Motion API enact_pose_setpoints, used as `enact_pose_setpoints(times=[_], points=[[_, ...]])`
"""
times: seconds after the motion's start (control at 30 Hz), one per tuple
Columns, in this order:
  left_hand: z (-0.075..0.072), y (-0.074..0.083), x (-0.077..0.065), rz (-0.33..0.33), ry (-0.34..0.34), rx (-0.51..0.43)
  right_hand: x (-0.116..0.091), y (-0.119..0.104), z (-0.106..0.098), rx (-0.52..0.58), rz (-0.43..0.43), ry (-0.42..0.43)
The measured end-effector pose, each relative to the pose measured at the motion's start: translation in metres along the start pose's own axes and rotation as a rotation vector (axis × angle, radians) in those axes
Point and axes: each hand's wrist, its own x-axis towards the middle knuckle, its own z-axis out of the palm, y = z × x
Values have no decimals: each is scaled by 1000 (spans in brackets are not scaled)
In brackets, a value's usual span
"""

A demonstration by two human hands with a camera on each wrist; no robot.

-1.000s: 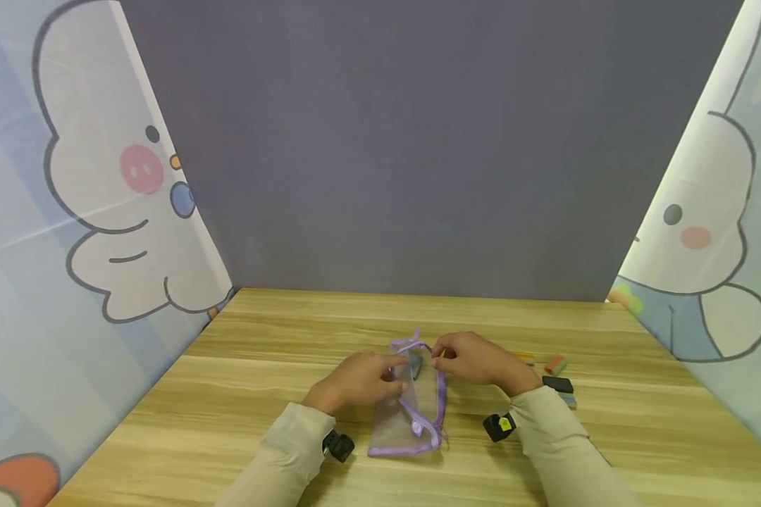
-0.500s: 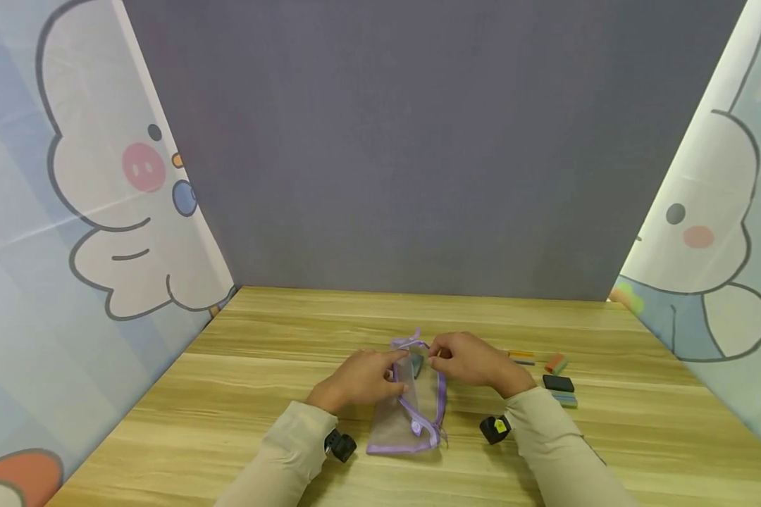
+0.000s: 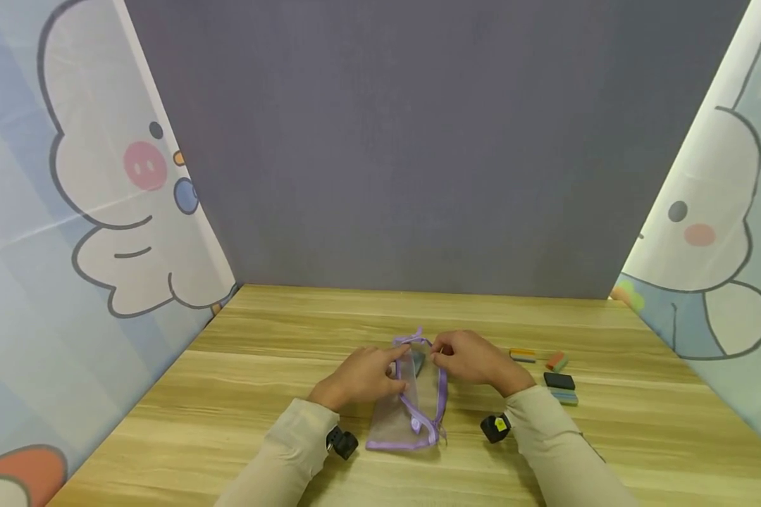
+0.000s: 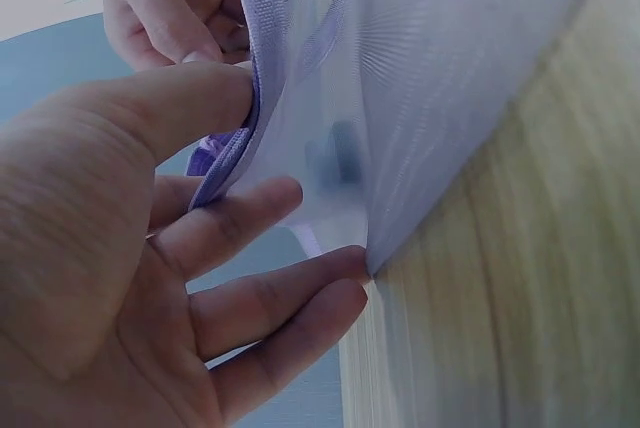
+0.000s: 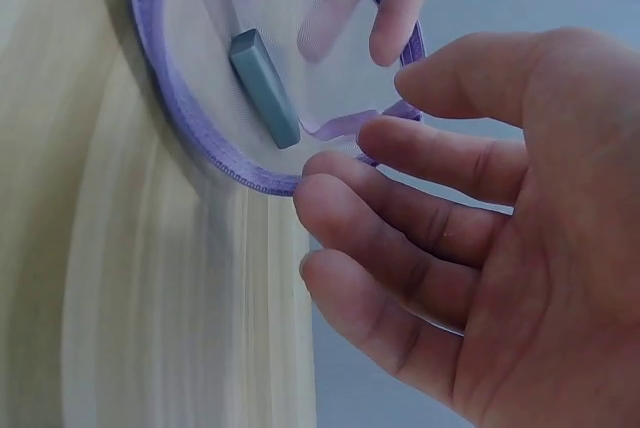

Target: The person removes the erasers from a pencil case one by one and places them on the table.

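A mesh zipper pouch with purple edging lies on the table, its mouth spread open. My left hand pinches the near-left rim between thumb and index finger, while its other fingers extend along the mesh, as the left wrist view shows. At the far right of the mouth, my right hand pinches the purple edge between thumb and index finger; the remaining fingers bend loosely below. Inside the pouch rests a grey-green rectangular block, visible through the mouth in the right wrist view and blurred behind mesh in the left one.
Right of the pouch lie small items: an orange stick beside a grey one, an orange-and-green block, a black block and a blue-green block. A dark grey panel stands behind the wooden table.
The right hand has shifted slightly left, exposing more of the sticks behind its wrist. Both hands stay at the pouch rim, and the pouch looks much the same.
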Motion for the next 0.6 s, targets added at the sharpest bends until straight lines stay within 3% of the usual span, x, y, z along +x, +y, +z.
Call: enact_pose_setpoints(times=[0.37, 0.6], points=[[5, 4, 4, -38, -12, -164, 1, -8, 4, 9, -3, 2], [6, 4, 4, -23, 5, -199, 2, -13, 13, -33, -19, 19]])
